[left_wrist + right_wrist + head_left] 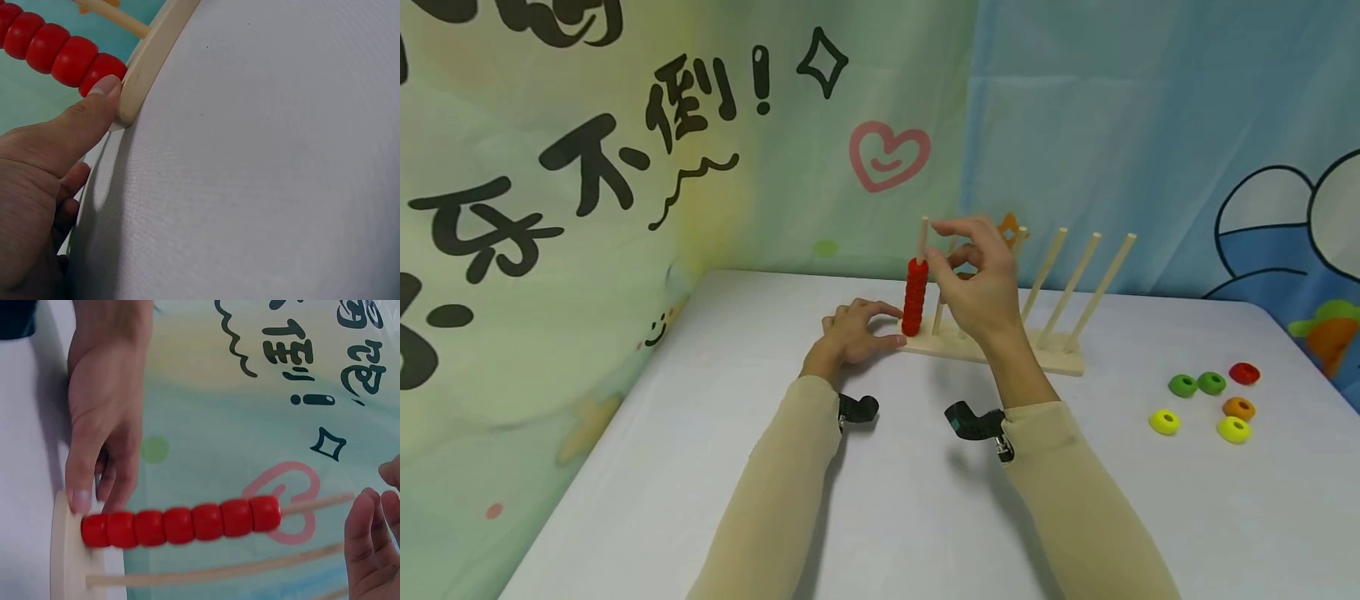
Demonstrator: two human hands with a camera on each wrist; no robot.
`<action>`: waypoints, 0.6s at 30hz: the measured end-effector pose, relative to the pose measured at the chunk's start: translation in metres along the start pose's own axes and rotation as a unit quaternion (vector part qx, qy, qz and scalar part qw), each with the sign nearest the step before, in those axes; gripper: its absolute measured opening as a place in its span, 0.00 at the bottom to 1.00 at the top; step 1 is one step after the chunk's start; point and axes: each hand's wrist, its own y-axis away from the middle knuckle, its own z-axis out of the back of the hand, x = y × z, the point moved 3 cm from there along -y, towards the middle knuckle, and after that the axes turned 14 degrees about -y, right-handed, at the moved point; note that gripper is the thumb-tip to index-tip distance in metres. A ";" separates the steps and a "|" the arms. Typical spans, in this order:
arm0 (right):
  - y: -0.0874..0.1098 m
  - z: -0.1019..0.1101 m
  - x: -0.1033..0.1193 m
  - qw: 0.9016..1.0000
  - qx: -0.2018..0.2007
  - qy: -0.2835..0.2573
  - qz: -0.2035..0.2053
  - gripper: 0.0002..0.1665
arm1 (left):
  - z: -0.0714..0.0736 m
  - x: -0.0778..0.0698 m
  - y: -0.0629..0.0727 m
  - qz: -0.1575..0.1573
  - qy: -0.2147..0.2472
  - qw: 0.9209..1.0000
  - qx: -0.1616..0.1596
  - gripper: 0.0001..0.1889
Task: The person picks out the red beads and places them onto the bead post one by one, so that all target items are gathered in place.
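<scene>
A wooden bead stand [1000,354] has a flat base and a row of upright pegs. Several red beads [914,298] are stacked on its leftmost peg, whose bare tip rises above them. My left hand [853,335] grips the left end of the base. Its thumb [90,119] lies against the base edge beside the lowest bead. Beside the top of the beaded peg, my right hand [981,279] has its thumb and fingers apart, with nothing visible between them. In the right wrist view, its fingertips [369,531] are just off the peg tip [340,499].
Loose beads lie to the right on the white table [910,517]: two green [1182,385], a red one [1244,373], an orange one [1239,408] and two yellow [1164,422]. A printed cloth [1060,108] hangs behind the table and along its left.
</scene>
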 end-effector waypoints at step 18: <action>0.010 0.038 0.013 0.995 0.079 0.043 0.031 0.12 | -0.002 0.002 -0.001 -0.005 0.007 1.000 -0.006 0.25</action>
